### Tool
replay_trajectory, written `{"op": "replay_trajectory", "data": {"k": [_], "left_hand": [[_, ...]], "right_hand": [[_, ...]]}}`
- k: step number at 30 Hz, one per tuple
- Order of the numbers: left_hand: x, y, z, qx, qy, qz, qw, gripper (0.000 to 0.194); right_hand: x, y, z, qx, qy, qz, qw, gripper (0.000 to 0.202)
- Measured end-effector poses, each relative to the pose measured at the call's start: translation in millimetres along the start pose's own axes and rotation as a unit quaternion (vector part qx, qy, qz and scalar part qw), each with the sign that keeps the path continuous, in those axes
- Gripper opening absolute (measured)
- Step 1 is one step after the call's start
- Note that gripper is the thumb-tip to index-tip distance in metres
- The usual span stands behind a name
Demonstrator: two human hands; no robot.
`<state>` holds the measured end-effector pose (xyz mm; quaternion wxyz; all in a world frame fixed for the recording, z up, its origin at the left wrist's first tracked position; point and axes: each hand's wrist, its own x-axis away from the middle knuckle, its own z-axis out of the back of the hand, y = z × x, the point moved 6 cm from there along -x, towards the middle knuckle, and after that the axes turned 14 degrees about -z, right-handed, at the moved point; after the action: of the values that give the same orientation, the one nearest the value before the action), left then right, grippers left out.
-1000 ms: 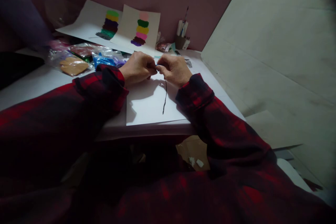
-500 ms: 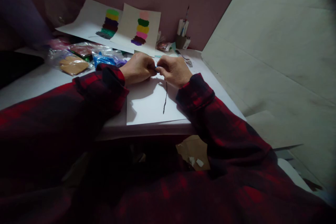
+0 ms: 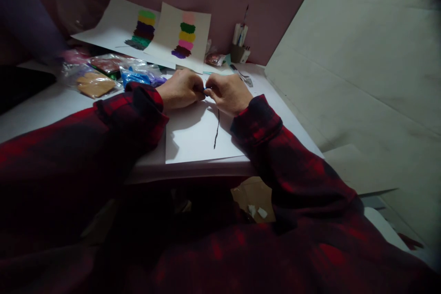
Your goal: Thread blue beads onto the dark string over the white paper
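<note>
My left hand and my right hand meet above a white sheet of paper. Thumbs and fingers of both are closed in a pinch around a small dark blue piece, mostly hidden by the fingertips; it may be soft clay. Below my right hand a thin, wavy black line runs down the sheet; whether it is drawn or a laid strand I cannot tell.
Clear bags with a tan lump and a blue lump lie left of my hands. Behind lean two sheets with painted colour bands. A grey holder with brushes and a fork-like tool are at the back right.
Both hands stay in the same pinch at almost the same place. The view has shifted very slightly; nothing else has visibly moved.
</note>
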<state>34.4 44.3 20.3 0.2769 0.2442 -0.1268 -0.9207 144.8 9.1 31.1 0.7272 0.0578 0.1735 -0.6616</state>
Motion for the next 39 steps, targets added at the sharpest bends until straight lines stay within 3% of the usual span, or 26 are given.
{"op": "replay_trajectory", "data": {"k": [21,39], "left_hand": [[-2.0,-3.4,-5.3,-0.037,-0.038,-0.011,0.999,0.026],[-1.5,-2.0,-5.7,-0.013,-0.038,-0.024,0.999,0.027]], "right_hand": [[1.8,-0.3,-2.6,0.017,-0.023,0.001,1.0,0.021],[2.7,-0.3,-3.5,0.02,-0.035,0.008,0.999,0.022]]}}
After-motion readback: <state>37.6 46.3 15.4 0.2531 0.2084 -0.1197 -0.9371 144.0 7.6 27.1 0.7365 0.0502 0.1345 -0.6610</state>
